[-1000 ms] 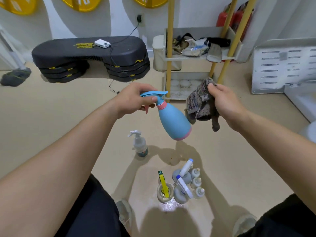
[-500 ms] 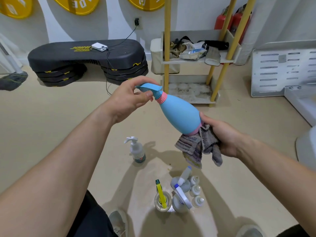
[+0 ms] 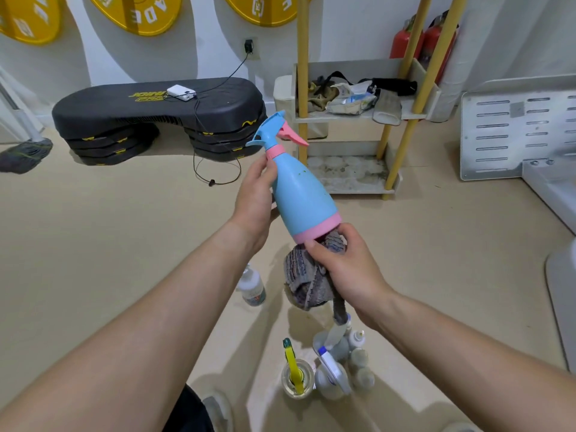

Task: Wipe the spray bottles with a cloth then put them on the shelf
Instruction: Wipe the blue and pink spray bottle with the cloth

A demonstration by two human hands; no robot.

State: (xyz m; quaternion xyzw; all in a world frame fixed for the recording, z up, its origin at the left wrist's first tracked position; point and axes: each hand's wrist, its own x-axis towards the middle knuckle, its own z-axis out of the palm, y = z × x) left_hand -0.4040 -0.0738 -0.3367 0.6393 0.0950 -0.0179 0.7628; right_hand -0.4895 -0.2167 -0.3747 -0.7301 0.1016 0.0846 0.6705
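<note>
Gripping the tilted blue spray bottle [image 3: 300, 194] with the left hand [image 3: 254, 204], the person's right hand [image 3: 346, 269] presses a bunched cloth [image 3: 307, 275] against its base.

Beige floor [image 3: 93, 232], white wall [image 3: 199, 48], black step platform [image 3: 156, 104].

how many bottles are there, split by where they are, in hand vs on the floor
In hand: 1, the blue and pink spray bottle, gripped by the left hand while the right hand presses the cloth to its base.
Floor, standing apart: 1, the pump bottle.
Floor, clustered: 6 as far as I can tell, counting the yellow-trigger bottle; some overlap.
Total: 8
</note>
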